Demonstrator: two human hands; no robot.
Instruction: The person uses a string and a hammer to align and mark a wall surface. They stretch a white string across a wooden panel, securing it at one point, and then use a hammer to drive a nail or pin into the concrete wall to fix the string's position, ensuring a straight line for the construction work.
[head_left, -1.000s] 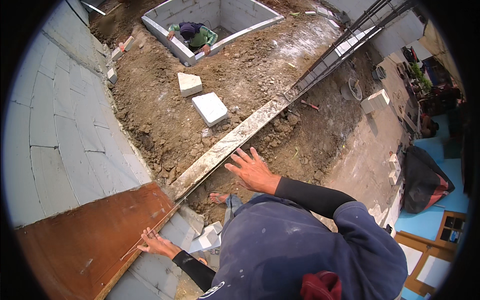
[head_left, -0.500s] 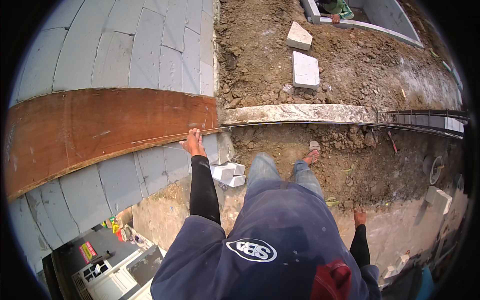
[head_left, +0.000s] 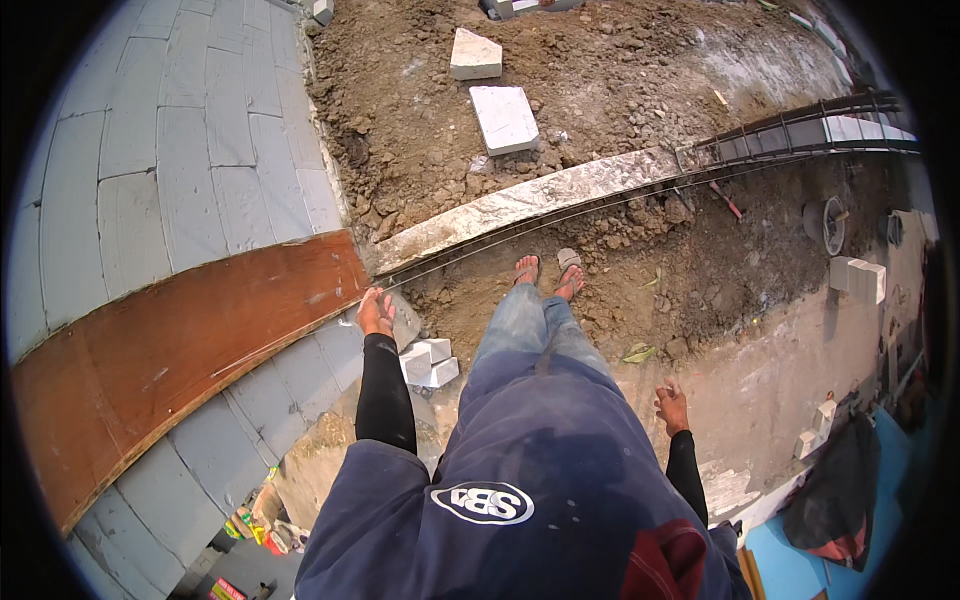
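The left hand's fingers half-curl at the brown board's right end — any grip, I cannot tell. The right hand's fingers, loosely open, hang over ground. Right beyond them, a bucket holds something stick-like — unclear; between both, the shirt bears a lettered oval emblem.

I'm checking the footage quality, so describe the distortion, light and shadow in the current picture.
Head view: fisheye curvature bows the brown board near the dark rim; head view: daylight makes the white block stand out brightly; head view: a dark shadow falls across the navy shirt; head view: left hand and right hand remain distinguishable.
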